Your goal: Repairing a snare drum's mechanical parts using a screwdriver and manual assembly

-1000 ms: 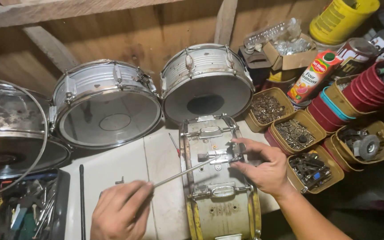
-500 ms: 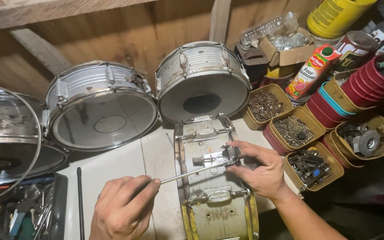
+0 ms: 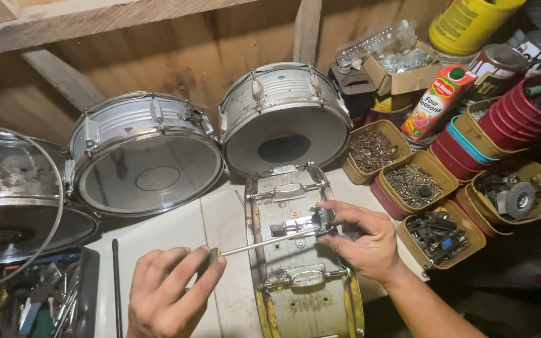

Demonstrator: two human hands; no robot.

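Screwdriver (image 3: 264, 243) is sitting in the left hand (image 3: 170, 294), which is gripping the handle, its thin shaft running right to a metal fitting (image 3: 300, 224) on the drum shell (image 3: 302, 275). That shell is lying on its side on the white table (image 3: 158, 250), and the right hand (image 3: 364, 241) is pinching the fitting with narrow fingers. Being rigid metal, the shell is probably fairly heavy and slick, so holding it by the rim or lugs looks safest. Farther back, two drums (image 3: 145, 153) are leaning against the wooden wall, and tins of screws (image 3: 416, 184) are standing to the right.
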